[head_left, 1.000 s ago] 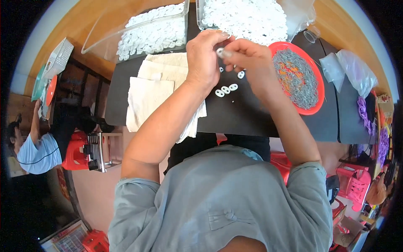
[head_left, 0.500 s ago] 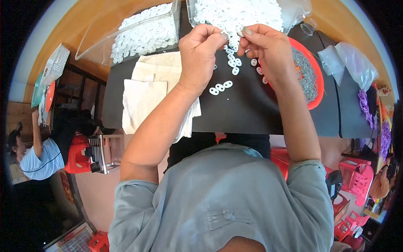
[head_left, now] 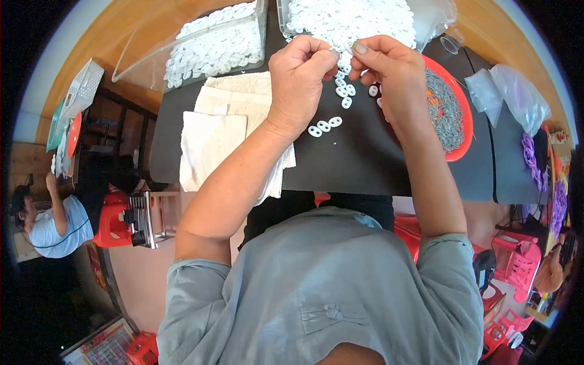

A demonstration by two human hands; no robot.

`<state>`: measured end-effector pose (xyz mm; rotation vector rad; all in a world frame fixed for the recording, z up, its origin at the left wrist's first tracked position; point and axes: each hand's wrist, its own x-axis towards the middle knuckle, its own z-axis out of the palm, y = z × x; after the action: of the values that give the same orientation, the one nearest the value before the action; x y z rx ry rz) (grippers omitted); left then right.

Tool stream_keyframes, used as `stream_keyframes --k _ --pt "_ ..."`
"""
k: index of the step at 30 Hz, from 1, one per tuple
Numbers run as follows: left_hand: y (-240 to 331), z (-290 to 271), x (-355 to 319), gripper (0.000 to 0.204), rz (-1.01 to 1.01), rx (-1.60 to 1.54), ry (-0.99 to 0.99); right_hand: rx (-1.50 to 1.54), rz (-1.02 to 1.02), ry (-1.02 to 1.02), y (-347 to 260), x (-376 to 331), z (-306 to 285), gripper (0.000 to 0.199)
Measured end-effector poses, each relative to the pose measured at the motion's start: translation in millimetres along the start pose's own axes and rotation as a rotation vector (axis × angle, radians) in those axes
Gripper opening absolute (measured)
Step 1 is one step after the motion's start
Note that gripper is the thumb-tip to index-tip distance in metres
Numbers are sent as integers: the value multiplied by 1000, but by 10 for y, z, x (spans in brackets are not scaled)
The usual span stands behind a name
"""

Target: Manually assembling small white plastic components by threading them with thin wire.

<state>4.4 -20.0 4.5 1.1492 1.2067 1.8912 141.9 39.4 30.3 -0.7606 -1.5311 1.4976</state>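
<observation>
Both of my hands are raised close together over the far part of the dark table, thumbs and fingertips pinched. My left hand point(head_left: 301, 79) closes on something too small to make out. Between the thumb and fingers of my right hand point(head_left: 395, 70) is a small white oval piece point(head_left: 348, 47), partly hidden. Below them, several white two-holed oval pieces point(head_left: 323, 126) lie loose on the table. A trail of the same pieces leads back to a clear bin point(head_left: 281, 18) heaped with them. The red basin point(head_left: 466, 115) beside my right forearm holds a tangle of small grey wire-like parts.
Folded cream cloths point(head_left: 213, 143) lie left of my left forearm. A second clear bin point(head_left: 263, 36) of white pieces stands behind them. Clear plastic bags point(head_left: 517, 94) and purple cord point(head_left: 530, 155) are at the right. Another person point(head_left: 61, 225) sits at the far left.
The whole view has shifted slightly, so the table and hands appear a little to the right. Both hands keep their pinch, and the loose pieces lie as before.
</observation>
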Motion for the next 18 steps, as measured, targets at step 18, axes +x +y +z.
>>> stream_keyframes --k 18 --pt "8 -29 19 21 -98 -210 -149 57 39 -106 28 94 -126 17"
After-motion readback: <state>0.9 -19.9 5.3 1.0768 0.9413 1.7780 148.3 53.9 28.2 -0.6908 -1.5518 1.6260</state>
